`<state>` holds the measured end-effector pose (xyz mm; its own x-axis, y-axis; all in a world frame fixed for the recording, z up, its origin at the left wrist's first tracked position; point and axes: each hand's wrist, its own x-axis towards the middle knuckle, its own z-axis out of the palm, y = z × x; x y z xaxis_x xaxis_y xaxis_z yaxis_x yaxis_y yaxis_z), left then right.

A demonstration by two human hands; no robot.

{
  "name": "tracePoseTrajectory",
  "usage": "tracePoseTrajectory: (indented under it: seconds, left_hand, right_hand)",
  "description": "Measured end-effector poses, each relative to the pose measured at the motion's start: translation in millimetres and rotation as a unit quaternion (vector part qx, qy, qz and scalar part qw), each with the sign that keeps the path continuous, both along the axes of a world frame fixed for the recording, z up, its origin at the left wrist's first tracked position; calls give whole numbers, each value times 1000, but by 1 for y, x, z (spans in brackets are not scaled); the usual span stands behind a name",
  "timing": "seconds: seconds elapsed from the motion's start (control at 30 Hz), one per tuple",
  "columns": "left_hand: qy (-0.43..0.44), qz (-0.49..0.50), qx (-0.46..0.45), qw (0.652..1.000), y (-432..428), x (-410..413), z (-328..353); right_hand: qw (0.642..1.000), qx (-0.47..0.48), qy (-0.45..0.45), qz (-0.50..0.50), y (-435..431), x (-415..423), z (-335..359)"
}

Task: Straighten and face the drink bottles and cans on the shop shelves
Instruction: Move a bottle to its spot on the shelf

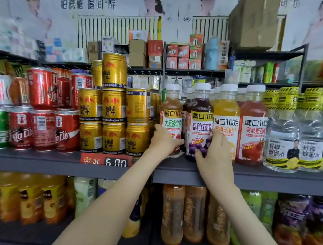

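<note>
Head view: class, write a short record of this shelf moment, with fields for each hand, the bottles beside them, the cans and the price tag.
left hand: left hand grips the brown juice bottle low on its label
right hand: right hand grips the purple grape bottle next to it
right neighbours: orange juice bottle, then red juice bottle, both upright
left neighbours: gold cans stacked in three tiers
price tag: price tag on the shelf edge, below the gold cans
</note>
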<state>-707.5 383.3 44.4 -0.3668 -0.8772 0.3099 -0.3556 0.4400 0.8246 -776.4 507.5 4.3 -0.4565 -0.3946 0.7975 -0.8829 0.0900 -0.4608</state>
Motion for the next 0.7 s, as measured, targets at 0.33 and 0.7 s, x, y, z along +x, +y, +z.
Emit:
tracePoseTrajectory:
  seconds: [0.33, 0.7]
  left_hand:
    - [-103, 43, -256, 960, 13, 9, -14]
    - [-111, 14, -209, 972, 30, 28, -13]
  right_hand:
    - [998, 50, 38, -27, 3, 7, 0]
    - [999, -1, 42, -7, 11, 18, -20]
